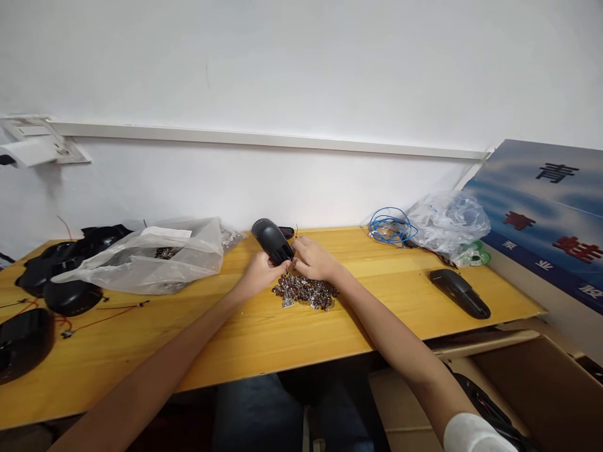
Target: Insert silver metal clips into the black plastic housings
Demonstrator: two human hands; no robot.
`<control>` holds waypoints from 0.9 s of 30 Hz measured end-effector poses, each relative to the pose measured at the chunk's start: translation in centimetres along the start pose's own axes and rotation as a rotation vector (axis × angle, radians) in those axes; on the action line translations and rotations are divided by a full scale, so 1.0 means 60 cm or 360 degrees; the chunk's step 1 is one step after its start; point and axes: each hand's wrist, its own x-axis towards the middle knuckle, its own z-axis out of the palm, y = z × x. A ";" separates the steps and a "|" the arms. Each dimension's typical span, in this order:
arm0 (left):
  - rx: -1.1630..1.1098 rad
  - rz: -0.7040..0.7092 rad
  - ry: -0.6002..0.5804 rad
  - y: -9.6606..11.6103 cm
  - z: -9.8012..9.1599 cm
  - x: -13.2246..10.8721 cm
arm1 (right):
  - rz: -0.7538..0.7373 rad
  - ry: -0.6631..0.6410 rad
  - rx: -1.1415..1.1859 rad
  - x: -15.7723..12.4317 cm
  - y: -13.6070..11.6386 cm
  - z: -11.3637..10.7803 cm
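Observation:
My left hand (262, 272) grips the lower end of a black plastic shell (273, 241), which it holds tilted above the yellow table (264, 339). My right hand (313, 258) is closed against the shell's near end, fingers pinched at it; what they pinch is too small to make out. Thin wires stick up behind the shell. Just below both hands lies a pile of several small shiny metal parts (305, 292).
A clear plastic bag (155, 256) of parts lies left of the hands, with several black shells (56, 282) at the far left. Blue wire coil (390, 227) and a crumpled bag (447, 225) sit back right. Another black shell (460, 294) lies right. Cardboard boxes (532, 383) stand below.

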 end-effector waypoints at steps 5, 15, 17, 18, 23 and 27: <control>0.0019 0.0009 0.0002 0.000 0.005 -0.004 | -0.0003 -0.0031 -0.0052 0.000 0.000 0.002; -0.0001 0.0037 0.0027 0.010 0.011 -0.013 | -0.0039 -0.0034 0.0207 -0.001 0.003 -0.003; 0.0022 0.0058 0.0052 0.016 0.010 -0.016 | -0.0034 -0.0045 0.0306 0.000 0.003 0.001; 0.0037 0.0069 0.0070 0.019 0.009 -0.017 | -0.0038 -0.0056 0.0345 0.000 0.002 0.002; 0.0035 0.0023 0.0137 0.028 0.007 -0.019 | -0.0024 -0.0063 0.0416 0.001 -0.007 0.004; 0.0028 0.0037 0.0157 0.034 0.010 -0.023 | -0.0011 -0.0044 0.0393 0.001 -0.013 0.003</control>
